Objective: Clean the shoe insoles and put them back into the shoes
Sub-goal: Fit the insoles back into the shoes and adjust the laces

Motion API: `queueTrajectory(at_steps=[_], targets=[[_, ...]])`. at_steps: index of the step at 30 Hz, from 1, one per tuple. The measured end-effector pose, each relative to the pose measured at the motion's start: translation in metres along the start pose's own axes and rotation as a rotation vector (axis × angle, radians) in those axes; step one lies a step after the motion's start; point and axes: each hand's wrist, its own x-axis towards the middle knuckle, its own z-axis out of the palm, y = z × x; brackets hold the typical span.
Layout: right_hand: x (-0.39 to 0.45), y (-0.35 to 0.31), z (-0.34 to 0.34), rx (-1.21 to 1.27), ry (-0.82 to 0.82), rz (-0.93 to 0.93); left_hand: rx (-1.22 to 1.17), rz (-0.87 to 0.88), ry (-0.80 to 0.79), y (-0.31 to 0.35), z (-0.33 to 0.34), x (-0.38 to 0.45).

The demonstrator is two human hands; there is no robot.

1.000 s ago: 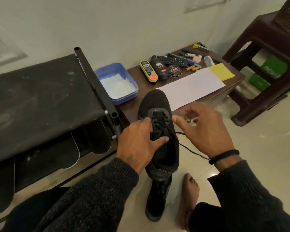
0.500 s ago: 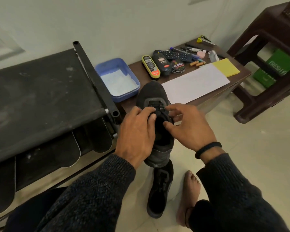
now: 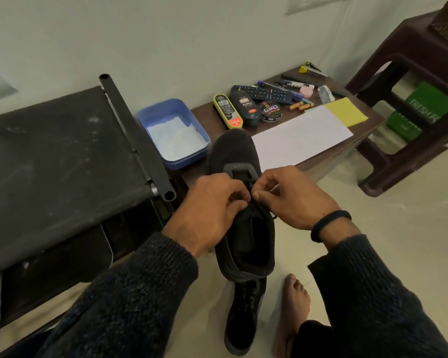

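The black shoe (image 3: 239,202) is held up in the air, its toe over the near edge of the brown worktop (image 3: 207,115), just beside the blue tray (image 3: 150,117) and the white paper (image 3: 300,136). The left hand (image 3: 212,205) and the right hand (image 3: 292,197) meet above the tongue, and the fingers of both are curled and pinch the laces. A second shoe (image 3: 243,321) lies on the floor below, beside a bare foot (image 3: 292,306). The black rack (image 3: 62,161) stands close on the left; the floor on the right is open up to the brown stool (image 3: 411,99).
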Motion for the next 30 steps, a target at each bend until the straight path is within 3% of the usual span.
queueTrajectory(at_steps=[5,11,15,21,25,30], targets=[[-0.001,0.000,0.004,-0.020,0.048,-0.040,0.113,0.129,0.024,0.000,0.001,-0.002],[-0.008,0.001,-0.003,0.197,-0.024,0.014,-0.016,-0.022,0.213,-0.001,0.011,-0.007],[-0.010,0.001,0.002,0.249,0.012,0.032,-0.059,-0.090,0.296,0.006,0.018,-0.008],[-0.008,0.003,0.002,0.425,0.088,0.038,-0.113,-0.131,0.281,-0.001,0.010,-0.005],[-0.006,0.008,0.007,0.125,0.129,-0.035,-0.069,-0.109,0.282,0.004,0.013,-0.004],[-0.003,0.009,0.010,0.002,0.138,-0.084,-0.040,-0.140,0.235,0.001,0.012,0.003]])
